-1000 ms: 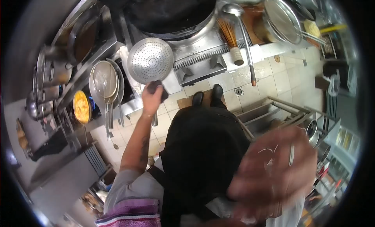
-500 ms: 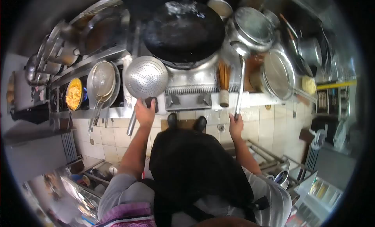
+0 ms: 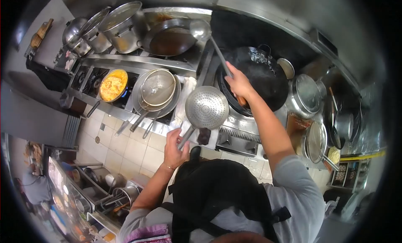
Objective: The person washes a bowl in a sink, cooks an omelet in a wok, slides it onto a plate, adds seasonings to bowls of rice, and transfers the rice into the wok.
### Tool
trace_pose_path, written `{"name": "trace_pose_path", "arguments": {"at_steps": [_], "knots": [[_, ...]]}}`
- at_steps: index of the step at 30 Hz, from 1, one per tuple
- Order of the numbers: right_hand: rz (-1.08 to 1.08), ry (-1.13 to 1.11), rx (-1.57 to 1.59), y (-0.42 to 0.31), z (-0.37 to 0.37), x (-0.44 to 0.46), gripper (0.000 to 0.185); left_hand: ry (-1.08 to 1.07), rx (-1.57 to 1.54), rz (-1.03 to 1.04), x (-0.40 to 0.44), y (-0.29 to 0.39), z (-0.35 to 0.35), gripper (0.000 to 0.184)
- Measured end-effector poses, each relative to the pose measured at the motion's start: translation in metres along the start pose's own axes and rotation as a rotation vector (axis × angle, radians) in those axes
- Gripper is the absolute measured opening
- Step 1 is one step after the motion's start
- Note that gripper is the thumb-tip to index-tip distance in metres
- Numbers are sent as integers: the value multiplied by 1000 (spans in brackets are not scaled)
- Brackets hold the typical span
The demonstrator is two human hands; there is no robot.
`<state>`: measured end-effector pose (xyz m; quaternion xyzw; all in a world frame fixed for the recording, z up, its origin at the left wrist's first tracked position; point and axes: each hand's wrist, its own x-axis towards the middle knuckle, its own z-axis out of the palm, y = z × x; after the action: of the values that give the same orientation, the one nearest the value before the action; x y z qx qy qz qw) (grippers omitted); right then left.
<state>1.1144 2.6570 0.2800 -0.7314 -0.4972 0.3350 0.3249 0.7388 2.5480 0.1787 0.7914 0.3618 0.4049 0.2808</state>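
Note:
My right hand [image 3: 239, 83] is closed round the wood-tipped handle of a long ladle [image 3: 218, 52], beside the large black wok [image 3: 268, 82]. The ladle's bowl is at the right rim of a wide pan [image 3: 169, 42] with dark liquid in it. My left hand [image 3: 172, 151] has its fingers round the end of the handle of a perforated skimmer [image 3: 207, 107]. A small dark pad [image 3: 204, 136] lies just right of that handle, on the white counter edge. Left of the skimmer, a crumpled white cloth [image 3: 184, 101] lies beside stacked strainers [image 3: 158, 88].
A yellow pan of food [image 3: 113, 86] sits over a blue flame at the left. Large pots [image 3: 123, 27] stand at the back left. Lidded pots [image 3: 307, 94] and a strainer [image 3: 315, 140] are on the right. Behind me at lower left is a person [image 3: 35, 186].
The view has swung left. My right hand has carried the ladle from the right counter across the wok to the wide pan. My left hand has shifted from the dark pad to the skimmer's handle.

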Motion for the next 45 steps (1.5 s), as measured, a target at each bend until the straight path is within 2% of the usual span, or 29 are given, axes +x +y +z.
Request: {"name": "trace_pose_path", "arguments": {"at_steps": [1, 5, 7, 11, 14, 16, 17, 19, 20, 22, 23, 26, 30, 34, 35, 36, 38, 39, 40, 42, 44, 45], "knots": [[-76, 9, -112, -5, 17, 34, 71, 70, -8, -29, -2, -5, -12, 64], [-111, -20, -178, -32, 61, 115, 73, 269, -20, -153, -16, -35, -57, 63], [-26, -59, -245, -50, 68, 121, 73, 366, -20, -219, -26, -52, -77, 60], [-6, -48, -241, -50, 76, 131, 73, 433, 9, -294, -37, -81, -106, 57], [57, -81, -124, -51, 74, 133, 73, 443, 26, -286, -30, -96, -116, 58], [83, -185, 91, -49, 73, 137, 79, 436, 11, -280, -18, -100, -115, 59], [89, -178, 95, -47, 72, 140, 79, 430, -5, -280, -12, -101, -114, 58], [222, -214, 558, -48, 68, 139, 73, 415, -21, -276, -1, -101, -110, 58], [225, -207, 563, -47, 65, 135, 73, 427, -29, -240, 4, -101, -106, 58], [325, -232, 1104, -54, 50, 116, 58, 428, -42, -195, 8, -98, -99, 59], [319, -239, 1249, -50, 42, 107, 45, 415, -56, -211, 8, -96, -96, 59], [257, -289, 1413, -27, 5, 71, 43, 382, -74, -209, 7, -85, -83, 58], [208, -207, 1185, -15, -66, -3, 50, 299, -95, -221, -3, -64, -66, 57], [199, -72, 396, -2, -133, -60, 77, 256, -127, -153, 2, -38, -40, 56], [213, -63, 192, -4, -144, -71, 78, 237, -164, -158, 3, -32, -30, 56], [225, -42, 205, 16, -152, -70, 78, 213, -171, -146, 6, -24, -20, 56], [255, -135, 495, 65, -167, -66, 79, 129, -220, -125, 11, -7, 2, 57], [411, -5, 847, 62, -165, -75, 83, 99, -247, -93, 13, -2, 14, 58], [383, -22, 1142, 98, -161, -70, 85, 75, -253, -82, 14, 6, 23, 58], [232, 191, 845, 186, -128, -55, 81, -31, -204, -28, 13, 23, 37, 58], [221, 487, -112, 188, -97, -115, 79, -68, -145, 2, 8, 37, 40, 57], [291, 484, -219, 182, -101, -152, 78, -58, -114, 33, 4, 43, 40, 58]]}}
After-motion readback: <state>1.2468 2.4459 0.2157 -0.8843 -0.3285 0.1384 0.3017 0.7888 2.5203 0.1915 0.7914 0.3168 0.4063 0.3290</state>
